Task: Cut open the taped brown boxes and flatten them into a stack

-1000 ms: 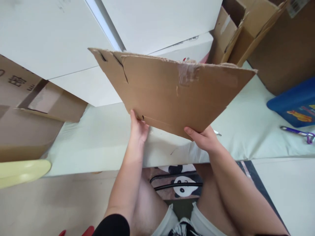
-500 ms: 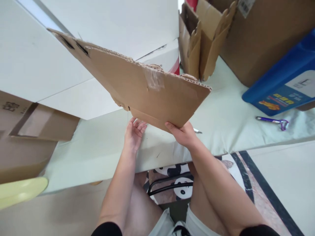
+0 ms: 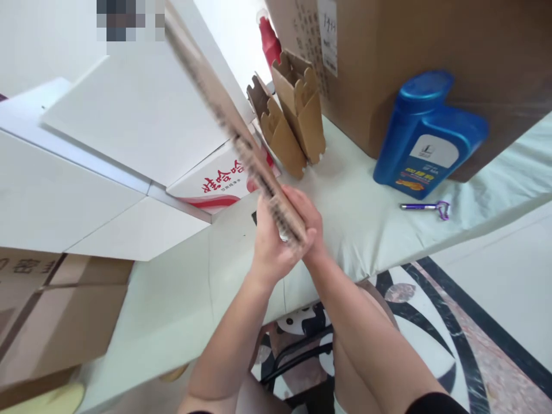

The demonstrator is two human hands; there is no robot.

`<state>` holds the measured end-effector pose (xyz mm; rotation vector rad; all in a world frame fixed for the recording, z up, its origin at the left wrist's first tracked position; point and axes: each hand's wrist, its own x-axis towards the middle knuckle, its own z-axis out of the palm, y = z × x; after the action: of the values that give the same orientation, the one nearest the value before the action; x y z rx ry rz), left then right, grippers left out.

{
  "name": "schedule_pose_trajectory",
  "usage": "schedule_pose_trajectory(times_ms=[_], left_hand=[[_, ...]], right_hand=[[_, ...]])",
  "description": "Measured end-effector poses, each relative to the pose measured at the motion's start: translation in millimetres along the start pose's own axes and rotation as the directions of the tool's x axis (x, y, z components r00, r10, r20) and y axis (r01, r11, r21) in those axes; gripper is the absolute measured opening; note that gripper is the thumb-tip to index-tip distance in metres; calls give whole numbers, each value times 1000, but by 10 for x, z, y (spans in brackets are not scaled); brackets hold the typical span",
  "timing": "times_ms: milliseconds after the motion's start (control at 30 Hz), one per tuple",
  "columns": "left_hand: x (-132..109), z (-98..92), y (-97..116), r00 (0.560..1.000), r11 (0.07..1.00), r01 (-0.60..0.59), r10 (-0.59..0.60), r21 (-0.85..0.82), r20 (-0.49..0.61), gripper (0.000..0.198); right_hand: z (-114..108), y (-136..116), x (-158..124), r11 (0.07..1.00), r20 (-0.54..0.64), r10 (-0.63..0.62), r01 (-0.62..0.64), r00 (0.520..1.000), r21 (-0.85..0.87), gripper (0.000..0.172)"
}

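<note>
- a cardboard panel (image 3: 250,152) stands tilted, nearly edge-on, above the cloth-covered table (image 3: 172,310), its lower end clasped in two bare hands.
- the left hand (image 3: 276,247) is closed round the lower end; the right hand (image 3: 306,210) curls against the right face, the two touching.
- with both hands bunched at one end, the long upper part has no visible support; a loosened grip could let it topple, by this onlooker's reckoning.
- a wide swing rightward might clip the two open-topped cardboard holders (image 3: 293,123), light-looking and notched along their rims; the gap cannot be judged from here.
- squeezing hard could crush the corrugated edge, blurred here, or scrape a palm.
- the purple-handled tool (image 3: 418,207), slim with a looped head, lies near the table's front edge, where a stray elbow or snagged cloth could send it off.
- glossy and moulded, the blue jug (image 3: 425,144) stands before a big matte brown carton (image 3: 353,75); smooth white surfaces (image 3: 129,132) rise at left, beside a red-printed white carton (image 3: 219,175).
</note>
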<state>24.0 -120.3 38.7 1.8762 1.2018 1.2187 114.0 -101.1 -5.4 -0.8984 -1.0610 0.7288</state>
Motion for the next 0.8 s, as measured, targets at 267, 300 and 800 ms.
schedule_pose_trajectory(times_ms=[267,300,800], left_hand=[[154,422,104,940,999,4,-15,-32,-342,31],[182,420,115,935,1000,18,-25,-25,-354,33],[445,-122,562,716,967,-179,254,182,-650,42]], right_hand=[[-48,-28,97,983,29,1,5,1000,-184,41],[-36,-29,107,976,25,-24,29,999,-217,40],[-113,70,114,972,-113,-194,175,974,-159,40]])
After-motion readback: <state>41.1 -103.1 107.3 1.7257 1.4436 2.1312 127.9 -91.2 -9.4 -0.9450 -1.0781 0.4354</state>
